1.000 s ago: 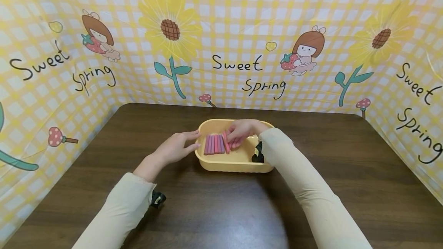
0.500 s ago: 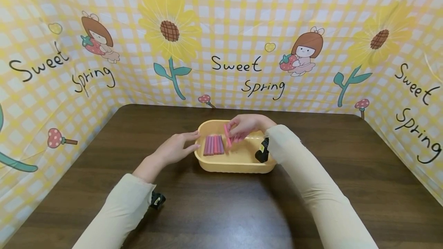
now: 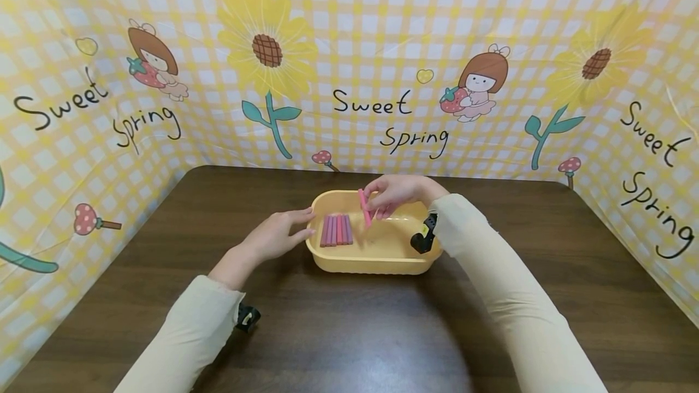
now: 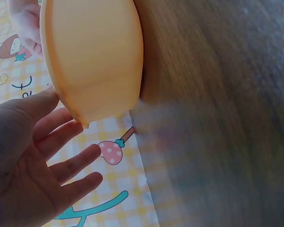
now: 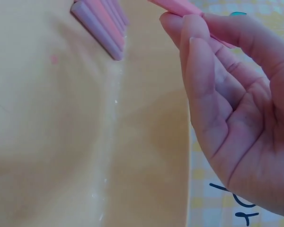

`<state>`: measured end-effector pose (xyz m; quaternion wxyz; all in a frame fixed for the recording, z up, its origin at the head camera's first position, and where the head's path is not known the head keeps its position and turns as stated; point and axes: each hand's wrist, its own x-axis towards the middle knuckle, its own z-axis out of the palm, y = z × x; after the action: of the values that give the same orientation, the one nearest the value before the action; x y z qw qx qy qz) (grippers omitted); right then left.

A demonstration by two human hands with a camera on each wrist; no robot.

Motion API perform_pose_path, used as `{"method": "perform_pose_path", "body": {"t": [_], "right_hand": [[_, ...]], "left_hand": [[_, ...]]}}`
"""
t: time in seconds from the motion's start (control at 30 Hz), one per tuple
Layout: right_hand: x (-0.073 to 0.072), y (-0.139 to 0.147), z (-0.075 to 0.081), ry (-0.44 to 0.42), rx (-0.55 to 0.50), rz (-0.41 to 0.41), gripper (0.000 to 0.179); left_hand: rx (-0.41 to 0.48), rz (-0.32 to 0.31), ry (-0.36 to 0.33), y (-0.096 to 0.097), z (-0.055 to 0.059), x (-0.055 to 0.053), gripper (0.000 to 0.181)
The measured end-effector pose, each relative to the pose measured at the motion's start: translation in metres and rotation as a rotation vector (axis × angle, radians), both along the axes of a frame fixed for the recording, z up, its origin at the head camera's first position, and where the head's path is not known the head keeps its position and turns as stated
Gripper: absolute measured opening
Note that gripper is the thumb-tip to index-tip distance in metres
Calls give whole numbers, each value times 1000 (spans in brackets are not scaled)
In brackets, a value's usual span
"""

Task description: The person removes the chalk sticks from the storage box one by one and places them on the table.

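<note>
My right hand (image 3: 390,196) pinches a pink stick (image 3: 364,207) between thumb and fingertips, held up over the yellow basin (image 3: 377,264). In the right wrist view the same pink stick (image 5: 180,6) crosses the fingertips at the top. Several pink and purple sticks (image 3: 337,230) lie side by side on the basin floor at its left end. My left hand (image 3: 275,232) touches the basin's left rim, its fingers fairly straight. The left wrist view shows that hand (image 4: 42,146) with its thumb at the rim and fingers spread.
The basin stands on a dark wooden table (image 3: 327,332) near its back edge. Behind and beside the table hangs a yellow checked cloth (image 3: 371,35) with sunflowers. A black wrist camera (image 3: 424,235) on my right arm hangs over the basin's right end.
My right hand has lifted the pink stick from beside the row and carried it up and to the right. My left hand has stayed at the rim.
</note>
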<state>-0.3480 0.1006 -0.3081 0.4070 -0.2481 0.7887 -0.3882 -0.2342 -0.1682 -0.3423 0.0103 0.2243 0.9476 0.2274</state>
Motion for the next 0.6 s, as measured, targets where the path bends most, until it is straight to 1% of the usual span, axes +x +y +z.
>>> {"method": "perform_pose_path", "body": {"t": [0.3, 0.43, 0.6], "right_hand": [[3, 11, 8, -4, -26, -1, 7], [4, 16, 10, -9, -38, -6, 8], [4, 23, 11, 3, -26, -23, 9]], "left_hand": [[0, 8, -10, 0, 0, 0, 46], [0, 7, -7, 0, 0, 0, 47], [5, 8, -7, 0, -1, 0, 47]]}}
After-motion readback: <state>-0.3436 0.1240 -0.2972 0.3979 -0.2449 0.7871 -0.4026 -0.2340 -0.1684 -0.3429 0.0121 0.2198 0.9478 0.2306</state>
